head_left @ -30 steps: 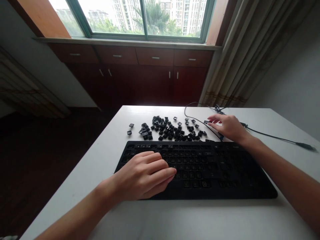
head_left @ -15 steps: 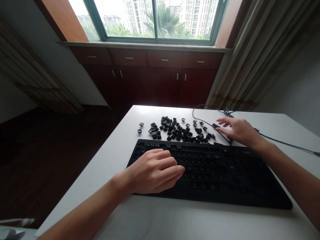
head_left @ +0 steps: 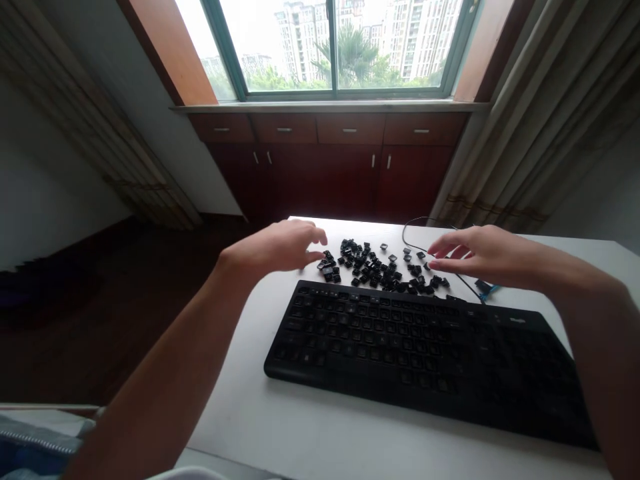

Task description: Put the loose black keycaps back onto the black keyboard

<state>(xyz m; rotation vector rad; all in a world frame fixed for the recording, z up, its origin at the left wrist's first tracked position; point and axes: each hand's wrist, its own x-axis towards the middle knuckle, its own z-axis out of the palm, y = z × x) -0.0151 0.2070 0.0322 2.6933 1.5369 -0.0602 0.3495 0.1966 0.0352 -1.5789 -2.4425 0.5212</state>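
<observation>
The left hand [head_left: 285,245] is spread, thumb and forefinger well parted, poised at the left edge of the loose keycaps [head_left: 373,263] with nothing visible between its fingertips. The right hand [head_left: 470,250] faces it from the other side, fingers loosely bent and apart from the thumb; it seems to hold nothing, though one cap sits just beside the thumb tip and whether the two touch cannot be told. A moment ago the left hand lay over the black keyboard [head_left: 415,363]; it has since lifted away and gone across to the heap, while the right hand has shifted inward from beside the cable [head_left: 470,287]. Both hands now bracket the caps, so the handling appears to centre on the loose pieces, and the keyboard's left half shows uncovered, many of its positions apparently lacking caps, a few marked ones in place. The caps lie scattered and heaped on the white surface [head_left: 300,427], just beyond the keyboard's far edge, some tipped at odd angles. The keyboard lies flat and slightly askew, its right end under the right forearm; contact there is unclear. Just beside the cable, below the right wrist, is a small dark and blue object [head_left: 484,287], too indistinct to identify. Farther off stand a reddish cabinet [head_left: 320,173] and, above it, a window [head_left: 280,63].
</observation>
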